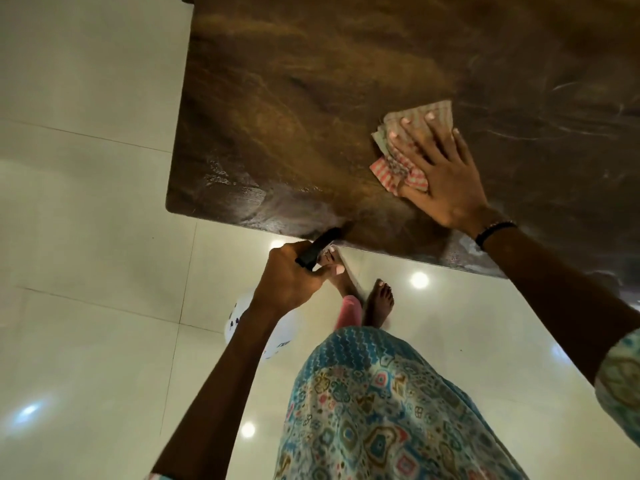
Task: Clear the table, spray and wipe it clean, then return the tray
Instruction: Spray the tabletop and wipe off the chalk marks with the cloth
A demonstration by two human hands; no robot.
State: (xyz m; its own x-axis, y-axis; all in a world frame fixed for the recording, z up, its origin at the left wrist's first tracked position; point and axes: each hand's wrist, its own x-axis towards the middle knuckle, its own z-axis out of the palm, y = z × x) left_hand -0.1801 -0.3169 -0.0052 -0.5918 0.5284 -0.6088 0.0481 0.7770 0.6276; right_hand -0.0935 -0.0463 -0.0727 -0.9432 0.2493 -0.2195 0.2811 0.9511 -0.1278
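A dark brown wooden table (311,116) fills the upper part of the head view, with wet streaks and droplets near its front left corner. A folded striped cloth (398,140) lies on the table. My right hand (440,171) presses flat on the cloth with fingers spread. Below the table's front edge, my left hand (291,275) grips a spray bottle (273,337) by its black trigger head. The bottle's white body hangs below the hand and is mostly hidden by my wrist. No tray is in view.
Glossy cream floor tiles (86,202) surround the table on the left and front, reflecting ceiling lights. My bare feet (379,301) stand close to the table's front edge, below my patterned blue garment (381,403).
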